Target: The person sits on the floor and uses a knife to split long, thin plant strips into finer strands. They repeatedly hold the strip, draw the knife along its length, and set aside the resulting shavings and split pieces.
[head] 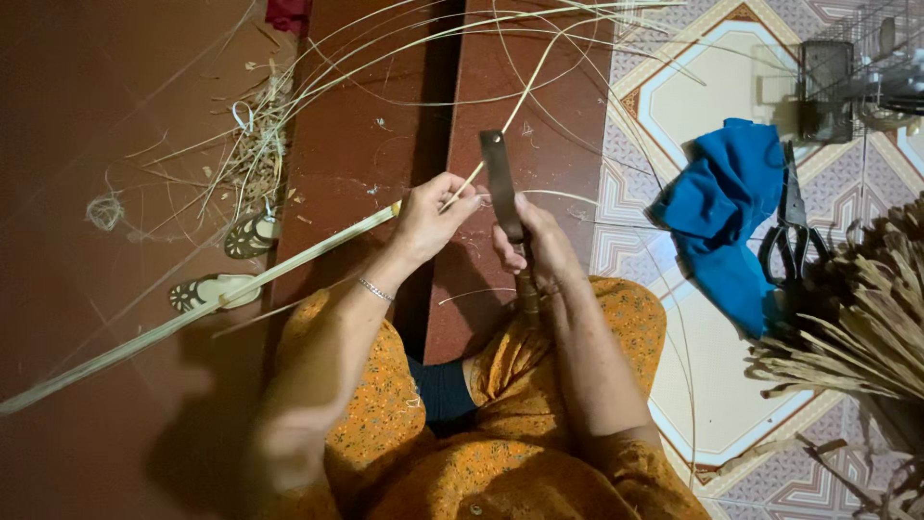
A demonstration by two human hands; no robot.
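My left hand grips a long pale palm-leaf rib that runs from the lower left up to my fingers. A thin split strip curves away from that hand toward the top. In my right hand a knife stands blade up, its flat dark blade close beside the rib where the strip peels off. I sit on the floor in orange patterned clothes, and a thin bracelet circles my left wrist.
Shavings and loose fibres litter the red floor at the left, near a pair of sandals. On the patterned tiles at the right lie a blue cloth, black scissors, a bundle of dried leaves and a wire cage.
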